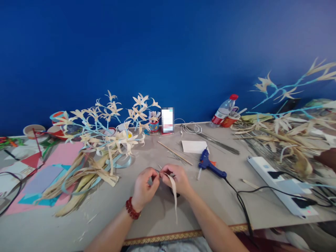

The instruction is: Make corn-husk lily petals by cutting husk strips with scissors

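Note:
Near the front of the table my two hands meet, fingertip to fingertip. My right hand (179, 177) is closed in a pinch on a pale strip of dried husk (175, 196), whose long tail hangs down toward me. My left hand (145, 184), with a red bead bracelet (132, 209) at its wrist, is also pinched closed. A thin dark piece shows at its fingertips, too small to name. Under my right hand a small black object is mostly hidden. A thin wooden stick (175, 153) lies just beyond my hands.
A blue glue gun (212, 166) lies right of my hands, its cord running to the white power strip (278, 185). Husk flowers (139, 112) on blue stems and loose husks (70, 185) lie left. A bottle (223, 111) and a lit phone (167, 119) stand by the wall.

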Demonstrator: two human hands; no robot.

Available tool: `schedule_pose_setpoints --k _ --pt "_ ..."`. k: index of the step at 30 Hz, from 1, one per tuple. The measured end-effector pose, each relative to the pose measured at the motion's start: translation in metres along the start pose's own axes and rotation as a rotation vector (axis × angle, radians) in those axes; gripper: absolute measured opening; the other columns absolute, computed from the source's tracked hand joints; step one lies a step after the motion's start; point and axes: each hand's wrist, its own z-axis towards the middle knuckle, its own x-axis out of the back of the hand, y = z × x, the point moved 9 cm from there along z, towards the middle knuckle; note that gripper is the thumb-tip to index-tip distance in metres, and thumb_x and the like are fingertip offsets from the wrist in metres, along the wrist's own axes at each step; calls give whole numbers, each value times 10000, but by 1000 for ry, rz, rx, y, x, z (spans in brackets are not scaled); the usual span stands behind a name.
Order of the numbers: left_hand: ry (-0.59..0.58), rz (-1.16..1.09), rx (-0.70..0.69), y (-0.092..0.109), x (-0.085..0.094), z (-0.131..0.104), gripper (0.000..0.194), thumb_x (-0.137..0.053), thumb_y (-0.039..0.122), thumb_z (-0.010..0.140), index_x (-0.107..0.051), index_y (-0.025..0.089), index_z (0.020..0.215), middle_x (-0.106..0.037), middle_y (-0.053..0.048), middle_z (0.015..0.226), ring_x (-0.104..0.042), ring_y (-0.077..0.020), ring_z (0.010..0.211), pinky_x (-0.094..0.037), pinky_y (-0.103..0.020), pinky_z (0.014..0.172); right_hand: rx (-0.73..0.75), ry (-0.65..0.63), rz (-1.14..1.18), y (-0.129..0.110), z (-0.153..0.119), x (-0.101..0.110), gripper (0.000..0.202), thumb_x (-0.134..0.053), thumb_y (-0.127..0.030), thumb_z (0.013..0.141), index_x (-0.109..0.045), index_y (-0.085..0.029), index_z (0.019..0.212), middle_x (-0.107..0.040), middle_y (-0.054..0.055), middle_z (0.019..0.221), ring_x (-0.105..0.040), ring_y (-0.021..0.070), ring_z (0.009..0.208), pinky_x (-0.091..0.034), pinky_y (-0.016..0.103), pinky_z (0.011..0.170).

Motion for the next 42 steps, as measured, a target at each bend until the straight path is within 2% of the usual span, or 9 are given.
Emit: schedule_pose_setpoints --k 7,11,15,19,22,28,34,36,42 --pt "42 -44 41 -5 2 0 141 -544 183 792 -548 197 652 -530 6 629 -480 -151 614 -356 -247 622 27 99 -197 -4 0 18 66 -565 -194 780 -619 -203 743 -643 17 653 -580 155 602 -433 243 589" --pt "57 -54 61 -7 4 0 154 -547 189 791 -550 199 638 -527 14 612 -482 -147 601 -354 -243 611 -29 32 -111 0 1 10 70 -577 -190 769 -623 -201 820 -645 6 664 -573 140 577 -429 218 545" --pt "43 -61 63 -6 2 1 153 -549 180 786 -555 198 635 -539 12 614 -486 -147 601 -357 -241 612 -29 -20 -81 2 0 -1 89 -553 -217 798 -610 -189 736 -612 -8 606 -542 122 540 -392 194 502" --pt "50 -18 39 -3 2 1 161 -540 171 804 -548 196 645 -537 13 613 -491 -144 602 -353 -241 612 -10 54 -168 1 0 11 83 -554 -191 786 -623 -190 739 -621 6 619 -550 131 552 -403 213 538" --pt "66 -12 42 -5 3 0 169 -533 187 821 -550 195 653 -534 15 615 -492 -143 601 -356 -240 613 -33 56 -129 3 2 16 84 -551 -186 792 -634 -194 775 -636 10 643 -559 134 561 -409 212 535" --pt "83 -61 78 -9 5 0 162 -562 206 804 -574 196 643 -549 13 610 -500 -147 602 -360 -239 613 -85 -55 -17 13 0 -5 102 -571 -226 797 -617 -188 715 -599 -15 576 -520 118 520 -380 192 481" --pt "82 22 41 -6 4 -2 174 -538 206 828 -566 197 656 -546 12 614 -501 -148 607 -358 -245 621 -42 62 -98 9 0 8 71 -579 -191 769 -624 -197 714 -608 -4 597 -535 130 532 -397 205 509" --pt "90 15 41 -6 5 -2 166 -536 196 825 -565 196 661 -551 10 619 -504 -150 608 -360 -245 621 -47 63 -79 8 0 10 79 -564 -191 781 -621 -193 727 -608 -4 603 -536 128 531 -396 204 509" --pt "88 37 20 -3 5 -2 174 -526 181 837 -545 195 664 -544 13 620 -505 -144 610 -363 -239 625 -106 -62 -16 16 -1 -8 94 -574 -226 802 -624 -189 732 -612 -10 603 -548 133 557 -388 205 511"
